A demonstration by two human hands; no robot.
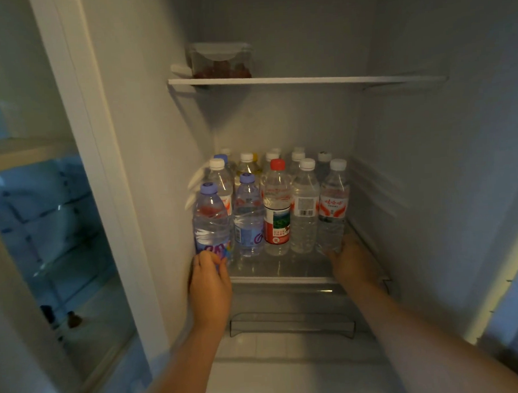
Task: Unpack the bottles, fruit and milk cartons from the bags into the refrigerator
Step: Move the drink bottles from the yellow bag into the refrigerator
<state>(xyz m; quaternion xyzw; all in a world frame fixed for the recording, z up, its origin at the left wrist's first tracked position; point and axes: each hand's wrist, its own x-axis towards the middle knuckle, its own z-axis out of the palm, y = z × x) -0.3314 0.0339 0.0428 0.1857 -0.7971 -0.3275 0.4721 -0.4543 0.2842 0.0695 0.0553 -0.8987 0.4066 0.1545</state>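
I am reaching into an open refrigerator (429, 189) with both bare arms. My left hand (209, 283) is curled around the base of a clear plastic water bottle with a purple cap (210, 220), which stands upright at the front left corner of the glass shelf (285, 272), close against the left wall. My right hand (351, 262) is at the foot of a clear bottle with a white cap and red label (332, 206) at the front right; the fingers are hidden behind it, so I cannot tell whether they grip it.

Between these two stand three more upright bottles in the front row: one with a purple cap (248, 216), one with a red cap and a red-and-white label (277, 209), and one with a white cap (305, 207). Further rows of capped bottles crowd behind them, filling the shelf to the back.

Above, a thin white shelf (306, 80) carries a clear, lidded plastic box (220, 61) holding dark red fruit. Below the glass shelf sits a transparent drawer (293, 322). The inner walls are smooth, pale and dimly lit.
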